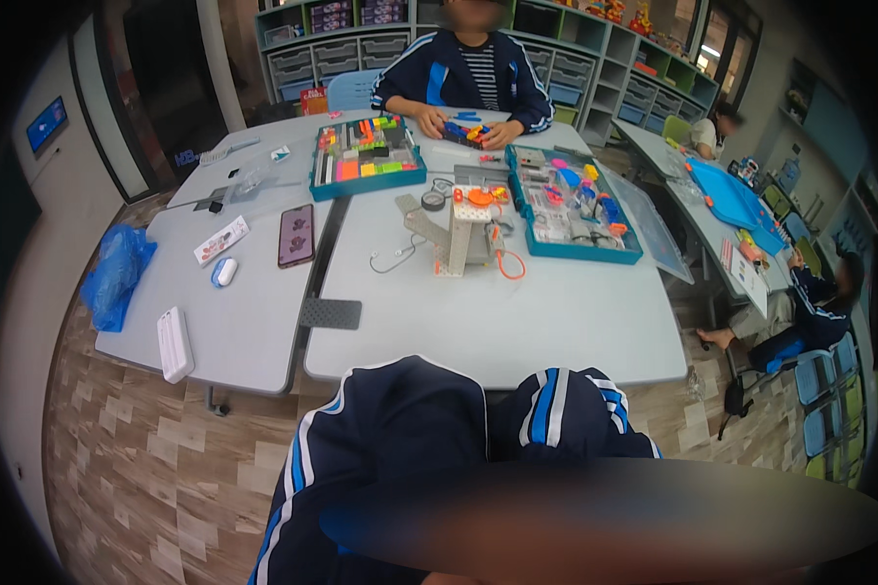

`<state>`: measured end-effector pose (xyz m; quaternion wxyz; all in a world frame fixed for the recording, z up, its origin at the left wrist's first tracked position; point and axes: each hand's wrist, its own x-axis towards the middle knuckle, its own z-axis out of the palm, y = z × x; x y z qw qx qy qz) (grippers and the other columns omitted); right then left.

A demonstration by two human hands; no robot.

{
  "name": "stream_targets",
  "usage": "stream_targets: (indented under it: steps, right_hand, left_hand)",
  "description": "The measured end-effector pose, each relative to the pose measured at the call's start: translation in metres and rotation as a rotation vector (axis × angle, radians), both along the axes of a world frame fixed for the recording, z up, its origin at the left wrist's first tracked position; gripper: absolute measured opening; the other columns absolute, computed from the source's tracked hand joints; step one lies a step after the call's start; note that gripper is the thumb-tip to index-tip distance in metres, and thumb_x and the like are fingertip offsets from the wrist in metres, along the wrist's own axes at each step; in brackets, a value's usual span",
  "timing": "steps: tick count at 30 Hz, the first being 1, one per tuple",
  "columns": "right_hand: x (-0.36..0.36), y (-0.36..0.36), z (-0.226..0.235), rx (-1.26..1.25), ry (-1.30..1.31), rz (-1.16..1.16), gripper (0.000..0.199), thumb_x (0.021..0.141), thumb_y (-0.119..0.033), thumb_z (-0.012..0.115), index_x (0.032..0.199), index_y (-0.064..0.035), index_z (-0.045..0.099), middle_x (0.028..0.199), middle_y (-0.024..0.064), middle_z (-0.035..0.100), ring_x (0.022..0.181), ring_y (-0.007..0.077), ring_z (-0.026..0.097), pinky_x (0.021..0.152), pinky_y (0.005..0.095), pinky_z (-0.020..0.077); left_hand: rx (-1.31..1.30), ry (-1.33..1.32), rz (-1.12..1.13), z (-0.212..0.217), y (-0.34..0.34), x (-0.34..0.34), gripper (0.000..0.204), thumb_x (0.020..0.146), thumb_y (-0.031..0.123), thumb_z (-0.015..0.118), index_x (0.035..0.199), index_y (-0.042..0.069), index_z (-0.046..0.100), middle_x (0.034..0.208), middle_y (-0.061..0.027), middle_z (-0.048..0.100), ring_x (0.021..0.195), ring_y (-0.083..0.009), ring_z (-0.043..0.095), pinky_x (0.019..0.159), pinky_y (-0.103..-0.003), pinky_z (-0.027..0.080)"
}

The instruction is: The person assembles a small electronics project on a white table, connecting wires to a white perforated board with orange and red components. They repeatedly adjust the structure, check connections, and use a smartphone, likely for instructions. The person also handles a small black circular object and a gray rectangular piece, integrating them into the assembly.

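Observation:
Neither of my hands shows; navy clothing (pixel 400 409) with white and blue stripes fills the lower edge, partly covered by a blurred patch. Closest to it on the table lies a dark grey studded plate (pixel 332 313). Farther in stands a grey and white building-block model (pixel 456 239) with an orange round part (pixel 480 198) on top and an orange cable (pixel 510 265) at its side. A black ring (pixel 433 200) is beside it. Across the table, another person's hands (pixel 498 135) hold a blue, red and yellow block assembly (pixel 466 134).
Two teal cases of blocks, one at left (pixel 371 183) and one at right (pixel 587 255), flank the model. On the left table are a phone (pixel 297 236), a white power bank (pixel 175 344), an earbud case (pixel 224 272) and a blue plastic bag (pixel 117 278). Other people sit at right.

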<state>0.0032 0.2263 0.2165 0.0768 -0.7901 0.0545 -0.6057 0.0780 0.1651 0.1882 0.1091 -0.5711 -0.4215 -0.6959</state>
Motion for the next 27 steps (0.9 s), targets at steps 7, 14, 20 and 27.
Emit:
stream_targets:
  steps: [7,14,20,27]
  right_hand:
    - [-0.044,-0.017,-0.002,-0.069,-0.098,0.021,0.057,0.104,-0.037,0.051,0.136,0.0017,0.026,0.14,0.0279,0.038,0.134,0.0385,0.041,0.113,0.0472,0.0414]
    - [-0.07,-0.024,0.006,-0.107,-0.169,-0.001,0.043,0.103,-0.032,0.051,0.126,0.0003,0.033,0.132,0.0251,0.043,0.127,0.0354,0.046,0.11,0.0452,0.0436]
    - [-0.076,-0.018,0.014,-0.15,-0.2,-0.013,0.032,0.103,-0.027,0.051,0.118,-0.0009,0.039,0.124,0.0227,0.048,0.121,0.0327,0.05,0.107,0.0435,0.0455]
    - [-0.079,-0.011,0.018,-0.163,-0.217,-0.067,0.021,0.102,-0.022,0.05,0.108,-0.0024,0.046,0.115,0.0199,0.053,0.114,0.0296,0.054,0.104,0.0414,0.0476]
  left_hand:
    - [0.009,0.003,-0.004,-0.015,-0.037,-0.043,0.084,0.1,0.056,0.046,0.161,0.003,0.024,0.164,-0.0255,0.027,0.154,-0.0382,0.024,0.129,-0.052,0.011]
    - [0.031,0.027,-0.013,-0.009,-0.049,-0.066,0.078,0.099,0.051,0.05,0.16,0.006,0.029,0.162,-0.0238,0.032,0.151,-0.0369,0.03,0.129,-0.051,0.012]
    - [0.016,0.084,-0.015,0.009,-0.045,-0.074,0.074,0.099,0.046,0.054,0.159,0.009,0.033,0.16,-0.0222,0.037,0.149,-0.0358,0.034,0.129,-0.051,0.014]
    - [0.142,0.491,0.21,0.024,-0.121,-0.055,0.069,0.098,0.04,0.058,0.158,0.012,0.038,0.157,-0.0204,0.043,0.147,-0.0345,0.04,0.129,-0.05,0.015]
